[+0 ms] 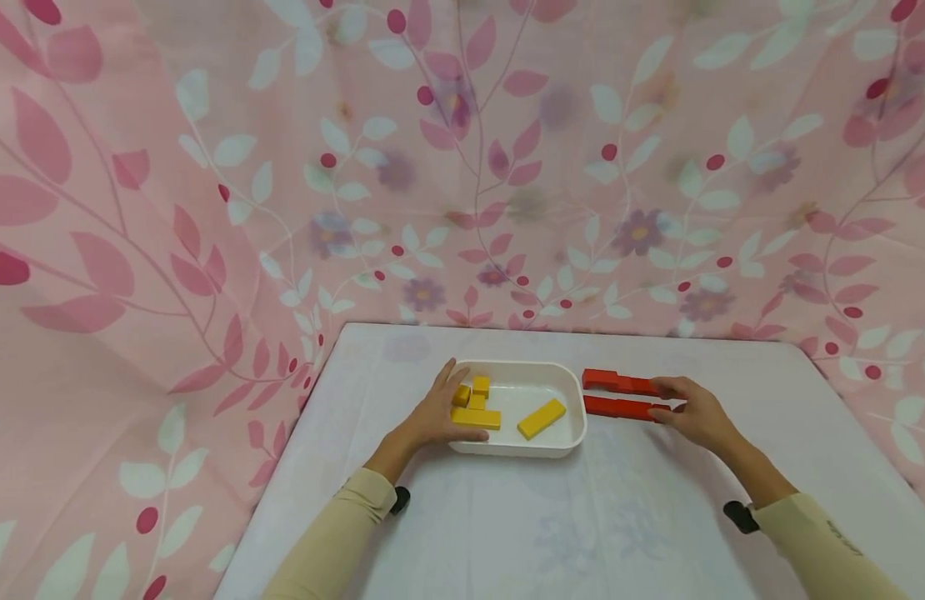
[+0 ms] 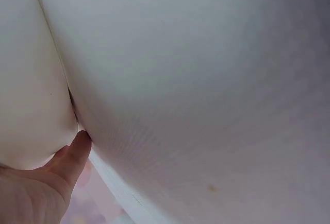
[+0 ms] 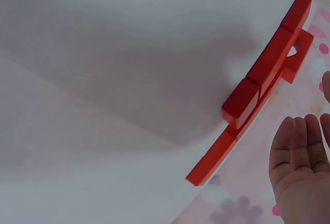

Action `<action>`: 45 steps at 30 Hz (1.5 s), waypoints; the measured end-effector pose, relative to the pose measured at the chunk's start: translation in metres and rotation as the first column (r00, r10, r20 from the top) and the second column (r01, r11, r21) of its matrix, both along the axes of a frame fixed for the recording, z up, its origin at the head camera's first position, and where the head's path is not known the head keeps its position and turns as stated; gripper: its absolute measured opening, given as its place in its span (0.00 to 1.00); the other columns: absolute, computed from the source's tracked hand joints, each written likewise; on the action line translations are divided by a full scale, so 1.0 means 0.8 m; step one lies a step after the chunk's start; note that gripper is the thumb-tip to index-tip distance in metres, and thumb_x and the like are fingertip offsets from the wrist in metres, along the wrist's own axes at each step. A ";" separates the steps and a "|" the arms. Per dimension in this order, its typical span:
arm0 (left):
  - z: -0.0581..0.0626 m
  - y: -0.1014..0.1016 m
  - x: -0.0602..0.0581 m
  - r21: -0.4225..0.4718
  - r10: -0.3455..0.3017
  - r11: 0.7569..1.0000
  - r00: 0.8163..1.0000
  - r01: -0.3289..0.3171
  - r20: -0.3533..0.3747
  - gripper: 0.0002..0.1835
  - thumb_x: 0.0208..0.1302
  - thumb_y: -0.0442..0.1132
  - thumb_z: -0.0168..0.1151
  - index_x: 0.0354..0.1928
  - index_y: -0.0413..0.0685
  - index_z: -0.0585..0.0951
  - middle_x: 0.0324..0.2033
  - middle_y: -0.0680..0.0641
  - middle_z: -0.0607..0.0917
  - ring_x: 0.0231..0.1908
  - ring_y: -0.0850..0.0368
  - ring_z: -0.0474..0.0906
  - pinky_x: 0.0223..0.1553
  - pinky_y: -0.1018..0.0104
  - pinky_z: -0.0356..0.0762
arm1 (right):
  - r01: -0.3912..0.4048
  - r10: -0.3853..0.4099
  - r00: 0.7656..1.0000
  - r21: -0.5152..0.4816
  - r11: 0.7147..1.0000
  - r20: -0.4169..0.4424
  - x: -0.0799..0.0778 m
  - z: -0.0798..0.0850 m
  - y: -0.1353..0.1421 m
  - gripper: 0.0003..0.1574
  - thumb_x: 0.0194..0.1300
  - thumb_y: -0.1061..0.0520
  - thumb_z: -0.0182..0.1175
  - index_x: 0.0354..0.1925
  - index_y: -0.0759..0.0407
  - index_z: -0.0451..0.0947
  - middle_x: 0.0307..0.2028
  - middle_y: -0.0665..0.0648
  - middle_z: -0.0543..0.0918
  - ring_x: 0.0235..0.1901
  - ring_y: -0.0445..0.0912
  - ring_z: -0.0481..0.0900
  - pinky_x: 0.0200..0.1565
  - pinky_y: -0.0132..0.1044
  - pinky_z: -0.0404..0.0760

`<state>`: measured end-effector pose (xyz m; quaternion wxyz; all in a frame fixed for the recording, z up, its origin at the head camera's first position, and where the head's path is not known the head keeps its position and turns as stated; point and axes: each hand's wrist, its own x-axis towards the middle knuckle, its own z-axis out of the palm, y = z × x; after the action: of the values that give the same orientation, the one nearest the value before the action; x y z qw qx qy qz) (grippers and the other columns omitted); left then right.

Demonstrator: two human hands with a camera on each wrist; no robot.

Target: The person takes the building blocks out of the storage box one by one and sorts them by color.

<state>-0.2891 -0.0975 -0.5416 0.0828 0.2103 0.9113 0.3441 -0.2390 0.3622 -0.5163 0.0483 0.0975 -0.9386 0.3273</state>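
Observation:
A white tray (image 1: 530,451) stands in the middle of the table with several yellow blocks inside. One long yellow block (image 1: 541,418) lies slanted toward its right end; smaller ones cluster with another long block (image 1: 481,419) at the left. My left hand (image 1: 436,412) grips the tray's left end, thumb at the front wall and fingers toward the back. Two rows of red blocks, a back row (image 1: 620,382) and a front row (image 1: 620,407), extend right from the tray. Fingers spread, my right hand (image 1: 695,414) is at their right ends, holding nothing; an arch-shaped red block (image 3: 300,62) shows there.
A white cloth covers the table (image 1: 582,517). Pink floral fabric (image 1: 507,167) hangs behind it and along the left. Dark wrist cameras are strapped at both sleeves.

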 end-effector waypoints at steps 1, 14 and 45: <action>0.000 0.000 0.000 0.001 -0.001 1.000 1.000 0.001 0.000 0.67 0.38 0.72 0.74 0.79 0.62 0.49 0.79 0.48 0.39 0.76 0.41 0.50 0.69 0.37 0.60 | -0.003 0.003 1.000 -0.004 1.000 -0.004 0.000 0.000 -0.003 0.32 0.60 0.60 0.70 0.61 0.68 0.74 0.50 0.68 0.81 0.49 0.61 0.79 0.44 0.48 0.86; 0.003 0.001 0.004 0.004 -0.005 1.000 1.000 0.005 -0.008 0.66 0.39 0.72 0.74 0.78 0.61 0.51 0.79 0.47 0.40 0.76 0.41 0.50 0.70 0.36 0.60 | -0.054 0.050 0.997 -0.069 0.996 -0.065 0.001 0.006 -0.036 0.34 0.58 0.54 0.73 0.59 0.66 0.76 0.51 0.67 0.81 0.48 0.59 0.80 0.44 0.43 0.87; 0.000 -0.002 -0.002 0.008 -0.016 1.000 1.000 0.016 0.005 0.67 0.38 0.71 0.75 0.79 0.62 0.49 0.79 0.47 0.39 0.76 0.42 0.50 0.69 0.36 0.60 | -0.247 0.257 0.967 -0.271 0.930 0.000 -0.009 0.038 -0.154 0.30 0.57 0.58 0.73 0.59 0.53 0.77 0.53 0.57 0.80 0.53 0.60 0.79 0.53 0.46 0.84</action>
<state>-0.2904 -0.0992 -0.5417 0.0868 0.2170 0.9081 0.3475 -0.2463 0.2386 -0.4863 0.0020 0.2037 -0.8660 0.4567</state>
